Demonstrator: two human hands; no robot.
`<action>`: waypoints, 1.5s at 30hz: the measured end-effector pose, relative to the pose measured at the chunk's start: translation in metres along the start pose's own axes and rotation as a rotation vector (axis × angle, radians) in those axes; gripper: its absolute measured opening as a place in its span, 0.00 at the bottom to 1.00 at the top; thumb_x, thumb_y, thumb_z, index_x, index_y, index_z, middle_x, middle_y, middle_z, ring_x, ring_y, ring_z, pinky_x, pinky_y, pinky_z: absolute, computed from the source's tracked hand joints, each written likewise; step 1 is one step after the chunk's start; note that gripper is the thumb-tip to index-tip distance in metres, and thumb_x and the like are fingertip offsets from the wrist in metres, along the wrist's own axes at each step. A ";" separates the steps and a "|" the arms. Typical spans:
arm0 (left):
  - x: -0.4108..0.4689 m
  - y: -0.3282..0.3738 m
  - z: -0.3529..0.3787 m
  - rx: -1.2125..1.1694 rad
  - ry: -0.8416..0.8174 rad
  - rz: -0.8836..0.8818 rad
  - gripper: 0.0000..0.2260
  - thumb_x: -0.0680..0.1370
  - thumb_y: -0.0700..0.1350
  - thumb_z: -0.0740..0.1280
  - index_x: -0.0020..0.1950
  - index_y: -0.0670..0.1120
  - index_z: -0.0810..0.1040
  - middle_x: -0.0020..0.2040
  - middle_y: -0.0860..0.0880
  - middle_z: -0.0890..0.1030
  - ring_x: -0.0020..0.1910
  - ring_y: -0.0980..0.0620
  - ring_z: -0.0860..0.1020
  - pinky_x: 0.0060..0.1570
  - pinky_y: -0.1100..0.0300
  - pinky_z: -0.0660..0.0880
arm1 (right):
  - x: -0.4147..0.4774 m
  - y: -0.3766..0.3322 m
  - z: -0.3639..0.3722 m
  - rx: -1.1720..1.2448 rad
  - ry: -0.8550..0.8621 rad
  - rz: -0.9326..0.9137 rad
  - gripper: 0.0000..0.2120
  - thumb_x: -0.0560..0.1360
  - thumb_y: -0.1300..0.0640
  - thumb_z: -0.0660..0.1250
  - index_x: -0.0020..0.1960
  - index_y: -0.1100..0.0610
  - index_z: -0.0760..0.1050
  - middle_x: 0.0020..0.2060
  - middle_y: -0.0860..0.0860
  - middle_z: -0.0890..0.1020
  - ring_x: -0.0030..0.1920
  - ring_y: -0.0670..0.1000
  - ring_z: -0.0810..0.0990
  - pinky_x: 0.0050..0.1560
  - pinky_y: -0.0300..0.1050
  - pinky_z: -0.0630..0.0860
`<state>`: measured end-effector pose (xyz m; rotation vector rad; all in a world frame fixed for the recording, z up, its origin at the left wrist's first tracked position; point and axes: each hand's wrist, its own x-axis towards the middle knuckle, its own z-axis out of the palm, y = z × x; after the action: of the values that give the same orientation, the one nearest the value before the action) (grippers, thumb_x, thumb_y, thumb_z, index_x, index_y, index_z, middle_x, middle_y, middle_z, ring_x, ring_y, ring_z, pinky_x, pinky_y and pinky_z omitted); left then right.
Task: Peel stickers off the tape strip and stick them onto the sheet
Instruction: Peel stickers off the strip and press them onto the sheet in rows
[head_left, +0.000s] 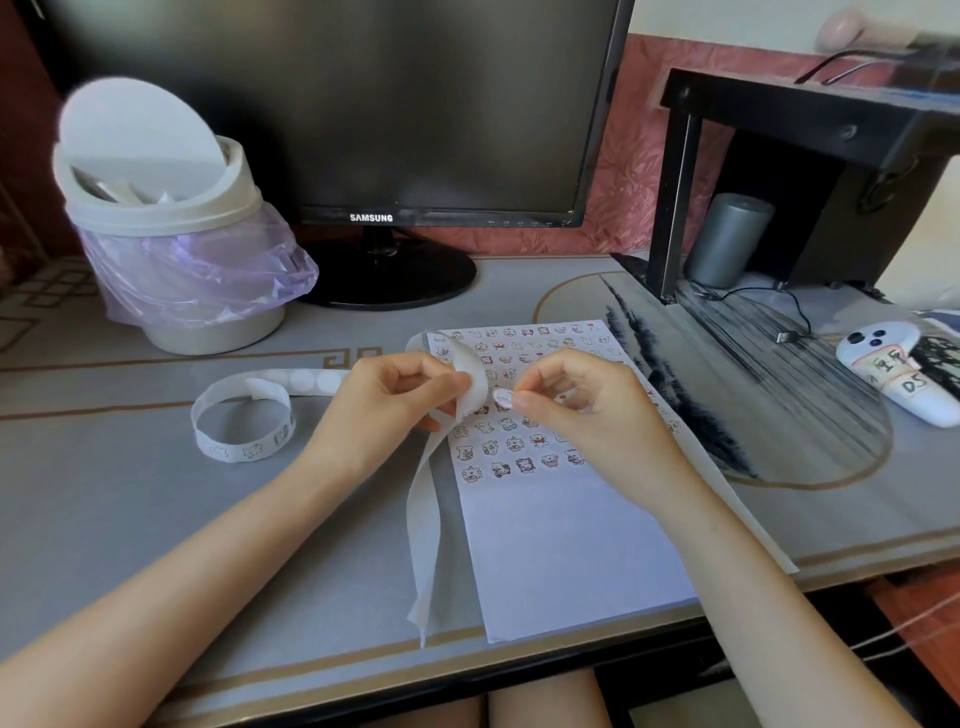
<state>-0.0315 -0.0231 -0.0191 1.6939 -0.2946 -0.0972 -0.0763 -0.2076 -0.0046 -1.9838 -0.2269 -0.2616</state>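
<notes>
The left hand (395, 395) pinches the strip (472, 374), bent above the sheet (561, 545); the right hand (576, 405) pinches a sticker (503, 400) at the bend. Peel slowly by the edge, strip taut, then press it below the last row.

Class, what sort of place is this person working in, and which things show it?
Probably a home desk: a Samsung monitor stands at the back, a small lidded bin with a purple liner sits on the desk, and a grey speaker stands under a black shelf.
</notes>
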 end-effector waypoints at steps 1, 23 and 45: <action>-0.001 -0.001 0.001 0.028 -0.011 0.005 0.07 0.75 0.42 0.70 0.38 0.42 0.81 0.34 0.48 0.82 0.36 0.56 0.78 0.40 0.65 0.75 | -0.001 0.002 -0.008 -0.008 -0.003 0.038 0.02 0.71 0.61 0.72 0.41 0.55 0.79 0.36 0.46 0.82 0.39 0.43 0.77 0.41 0.40 0.73; -0.006 -0.002 0.007 0.291 -0.047 0.052 0.08 0.75 0.44 0.70 0.37 0.44 0.81 0.33 0.50 0.82 0.31 0.60 0.77 0.36 0.73 0.72 | -0.019 0.033 -0.107 -0.155 -0.066 0.506 0.02 0.72 0.63 0.71 0.42 0.62 0.79 0.22 0.47 0.76 0.24 0.45 0.66 0.26 0.30 0.64; -0.005 -0.004 0.006 0.268 -0.063 0.057 0.09 0.76 0.44 0.69 0.36 0.46 0.80 0.29 0.55 0.79 0.27 0.63 0.74 0.35 0.73 0.70 | -0.017 0.041 -0.102 -0.201 -0.045 0.535 0.04 0.71 0.62 0.72 0.41 0.61 0.78 0.26 0.51 0.76 0.23 0.44 0.69 0.28 0.36 0.66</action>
<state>-0.0374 -0.0268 -0.0240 1.9488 -0.4175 -0.0717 -0.0894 -0.3179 -0.0039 -2.1667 0.3133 0.1106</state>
